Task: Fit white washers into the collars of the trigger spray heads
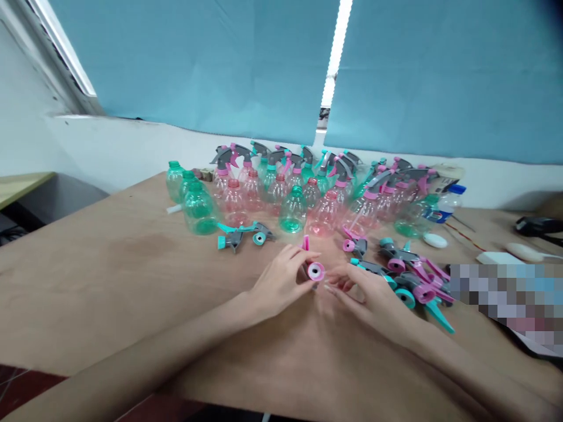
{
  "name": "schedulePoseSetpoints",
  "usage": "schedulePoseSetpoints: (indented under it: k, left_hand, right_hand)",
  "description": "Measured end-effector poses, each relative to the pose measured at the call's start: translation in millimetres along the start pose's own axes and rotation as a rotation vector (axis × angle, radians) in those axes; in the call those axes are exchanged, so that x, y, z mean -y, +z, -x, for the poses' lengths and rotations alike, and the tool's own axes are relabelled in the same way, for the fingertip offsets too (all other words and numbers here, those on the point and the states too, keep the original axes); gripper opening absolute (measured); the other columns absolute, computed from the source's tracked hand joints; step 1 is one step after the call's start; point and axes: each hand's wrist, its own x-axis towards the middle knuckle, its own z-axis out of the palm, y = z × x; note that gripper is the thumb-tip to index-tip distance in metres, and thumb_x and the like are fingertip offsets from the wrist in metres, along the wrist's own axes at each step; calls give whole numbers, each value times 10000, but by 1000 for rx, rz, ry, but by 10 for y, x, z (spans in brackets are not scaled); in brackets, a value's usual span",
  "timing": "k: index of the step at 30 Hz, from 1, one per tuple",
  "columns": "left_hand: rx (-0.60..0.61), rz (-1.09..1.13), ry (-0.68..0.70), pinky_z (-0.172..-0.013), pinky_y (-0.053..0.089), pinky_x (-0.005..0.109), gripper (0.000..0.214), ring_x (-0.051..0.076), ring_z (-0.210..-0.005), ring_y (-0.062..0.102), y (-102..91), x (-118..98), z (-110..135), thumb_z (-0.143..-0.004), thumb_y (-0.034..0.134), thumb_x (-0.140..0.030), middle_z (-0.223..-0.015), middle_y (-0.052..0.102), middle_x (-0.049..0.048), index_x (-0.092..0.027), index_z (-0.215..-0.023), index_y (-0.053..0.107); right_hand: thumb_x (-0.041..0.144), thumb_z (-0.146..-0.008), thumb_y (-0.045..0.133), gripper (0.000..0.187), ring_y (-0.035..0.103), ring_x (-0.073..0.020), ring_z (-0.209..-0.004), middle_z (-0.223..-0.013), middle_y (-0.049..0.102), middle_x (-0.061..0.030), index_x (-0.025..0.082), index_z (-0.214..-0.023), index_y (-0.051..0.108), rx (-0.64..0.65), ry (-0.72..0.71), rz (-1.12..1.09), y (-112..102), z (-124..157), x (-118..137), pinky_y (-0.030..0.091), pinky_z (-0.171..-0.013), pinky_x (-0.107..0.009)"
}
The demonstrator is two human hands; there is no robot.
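— What do you have there?

— My left hand [281,281] pinches a pink sprayer [315,270]. My thumb and fingers are closed on it. It is just above the table [109,275], in front of me, and its round open end looks up at me.

— And your other hand?

— My right hand [369,293] lies on the table, just beside the sprayer. Its fingers are loose and a bit bent. I see nothing in it. Its tips are very near the pink ring, but I cannot tell if they touch.

— What is all around you?

— A pile [409,275] of pink, green and grey sprayers sits next to my right hand. Two green ones [240,235] lie apart, past my left hand. Behind them stand lots of bottles [292,208], some pink, some green. Some have tops on and some do not.

— How do you hold it well?

— I think I should grip the grey body, not the thin pink trigger, so it cannot snap or spin. I hold the ring flat and steady. I think my right hand should come in slow and stay low, so my arm does not bump the pile or tip a bottle.
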Motion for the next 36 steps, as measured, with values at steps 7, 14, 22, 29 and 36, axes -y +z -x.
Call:
schedulePoseSetpoints:
  k: [7, 14, 22, 29, 36]
  left_hand:
    - [54, 75, -15, -771, 469, 318, 232, 193, -848, 571, 307, 25, -142, -755, 651, -133, -854, 633, 7, -198, -963, 573]
    - [56, 136, -105, -631, 467, 254, 207, 131, -685, 549, 328, 42, -128, -811, 671, -269, -912, 603, -3, -218, -982, 566]
    - [18, 80, 15, -793, 476, 299, 192, 181, -898, 569, 322, 47, -98, -825, 666, -229, -942, 613, 10, -226, -992, 571]
    - [23, 73, 72, -797, 473, 295, 227, 182, -908, 577, 319, 37, -93, -815, 679, -201, -942, 635, 20, -197, -1023, 588]
    - [17, 82, 110, -791, 489, 271, 250, 168, -897, 608, 323, 62, -69, -830, 651, -179, -970, 645, 26, -196, -1069, 579]
  right_hand:
    - [225, -898, 520, 144, 631, -148, -678, -836, 654, -20, 215, -1040, 535, -16, 128, -44, 94, 97, -211, 536, -597, -271]
    - [204, -901, 523, 262, 639, -180, -805, -956, 655, -59, 208, -1160, 479, -77, -16, -13, 177, 198, -233, 531, -698, -323]
    - [258, -913, 514, 275, 629, -176, -726, -855, 665, -45, 190, -1178, 487, -110, -15, 12, 199, 210, -197, 516, -668, -317]
    - [304, -936, 480, 306, 598, -159, -610, -749, 658, -30, 154, -1201, 503, -139, -39, 141, 204, 212, -192, 489, -604, -297]
    - [319, -953, 443, 331, 580, -148, -518, -590, 605, -2, 105, -1187, 537, -182, -77, 297, 213, 222, -193, 436, -531, -254]
